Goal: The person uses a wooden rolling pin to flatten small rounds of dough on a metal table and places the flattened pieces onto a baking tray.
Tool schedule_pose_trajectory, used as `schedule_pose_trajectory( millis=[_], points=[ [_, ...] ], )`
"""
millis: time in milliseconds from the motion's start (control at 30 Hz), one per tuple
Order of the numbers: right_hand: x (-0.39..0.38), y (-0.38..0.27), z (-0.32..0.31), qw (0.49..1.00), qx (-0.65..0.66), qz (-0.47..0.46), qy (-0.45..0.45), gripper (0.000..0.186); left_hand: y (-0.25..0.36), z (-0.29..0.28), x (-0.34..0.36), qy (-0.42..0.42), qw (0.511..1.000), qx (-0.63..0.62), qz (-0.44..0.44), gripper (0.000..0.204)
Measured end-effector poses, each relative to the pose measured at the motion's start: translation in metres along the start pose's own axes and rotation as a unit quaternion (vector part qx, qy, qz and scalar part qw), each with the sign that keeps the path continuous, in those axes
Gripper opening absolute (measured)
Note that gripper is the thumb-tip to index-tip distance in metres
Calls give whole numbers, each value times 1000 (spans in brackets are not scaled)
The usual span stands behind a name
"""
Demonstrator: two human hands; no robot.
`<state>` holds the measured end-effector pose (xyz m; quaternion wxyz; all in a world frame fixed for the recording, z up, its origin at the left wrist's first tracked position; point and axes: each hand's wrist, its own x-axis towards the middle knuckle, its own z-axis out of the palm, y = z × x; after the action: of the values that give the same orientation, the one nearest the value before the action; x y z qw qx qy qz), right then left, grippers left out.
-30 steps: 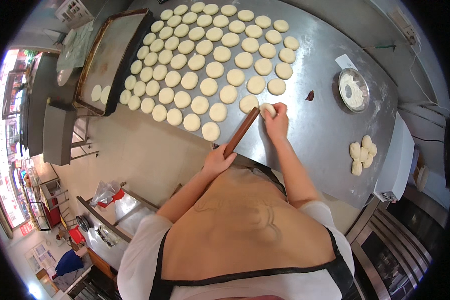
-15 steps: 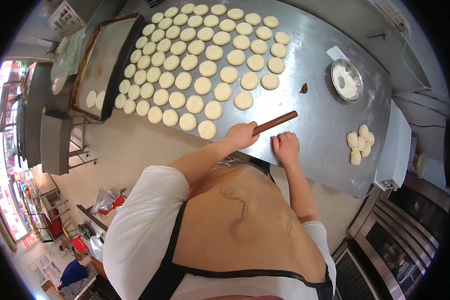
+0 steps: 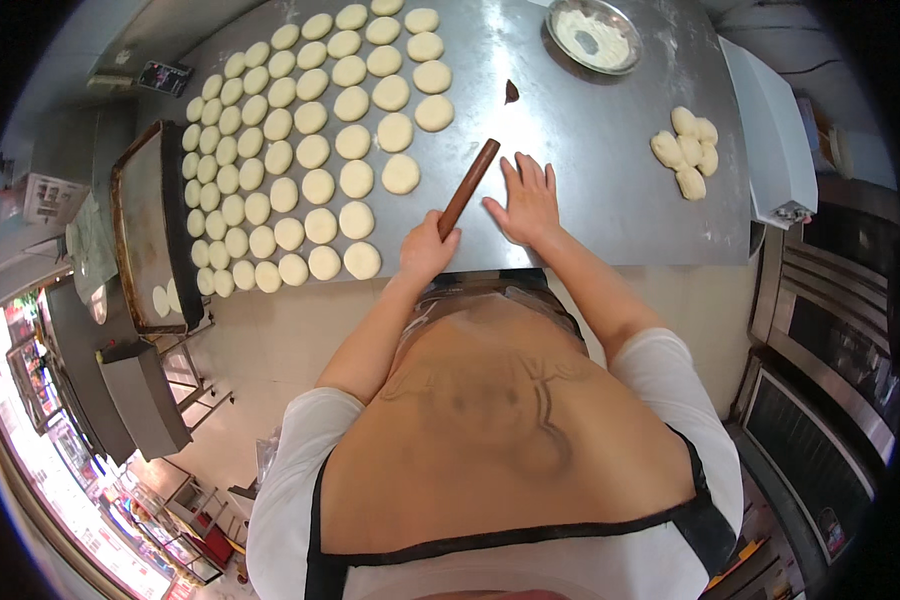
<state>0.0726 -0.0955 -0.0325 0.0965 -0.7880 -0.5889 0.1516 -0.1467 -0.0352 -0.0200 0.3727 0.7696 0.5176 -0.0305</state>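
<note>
My left hand (image 3: 428, 248) grips one end of a brown wooden rolling pin (image 3: 468, 190), which points away and to the right over the steel table (image 3: 560, 120). Palm down, my right hand (image 3: 528, 205) rests on the metal with its fingers spread, to the right of the pin. Rows of flattened dough rounds (image 3: 401, 174) cover the table's left side. Over at the right lies a cluster of several small dough lumps (image 3: 689, 151), touching one another. Beyond the pin sits a small dark scrap (image 3: 511, 92) that I cannot make out.
A metal bowl (image 3: 631, 64) with white flour inside stands at the table's far side. Against the left end is a dark-rimmed baking tray (image 3: 142, 230), with two pale rounds at its near end. A white box-shaped appliance (image 3: 770, 140) borders the right edge.
The view has turned, and the table appears shifted left and up. My right hand has gone from curled to spread flat. The pin stays in my left hand, now pointing more away from me.
</note>
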Motion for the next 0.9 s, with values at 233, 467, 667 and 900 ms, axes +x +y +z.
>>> schedule_pose_trajectory(
  millis=[233,467,667,900],
  points=[
    [-9,-11,14,1000,-23,6,16,84,1,4,6,-2,1000,13,23,39],
    [-29,10,6,979,60,-49,189,41,56,-10,16,-103,982,58,147,51],
    [-87,45,11,979,11,133,155,27,50,29,33,43,917,275,286,76],
    [-18,68,-23,972,-33,92,213,48,87,14,103,158,887,299,313,82]
  ],
)
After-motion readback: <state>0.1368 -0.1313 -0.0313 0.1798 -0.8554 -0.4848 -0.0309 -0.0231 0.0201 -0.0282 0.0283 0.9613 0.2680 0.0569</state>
